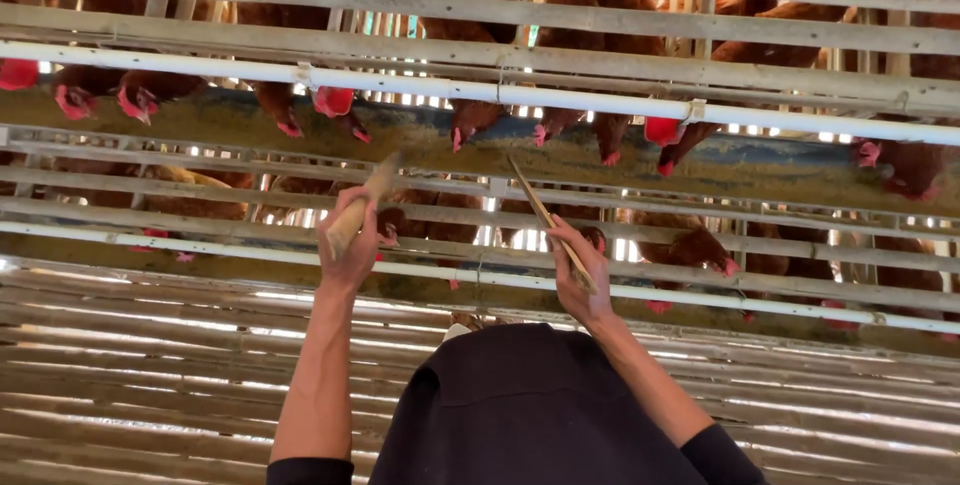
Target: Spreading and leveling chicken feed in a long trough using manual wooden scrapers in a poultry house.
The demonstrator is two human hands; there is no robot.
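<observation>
Wooden slats and a white pipe [560, 97] front the coop, brown hens [470, 120] pecking along the trough [240, 120] behind. At nine o'clock of the dark bag [530, 410], the left hand [350, 245] is clamped on a thick stick [362, 207]; at two o'clock, the right hand [580, 270] is closed around a thin stick [545, 215] slanting toward eleven.
</observation>
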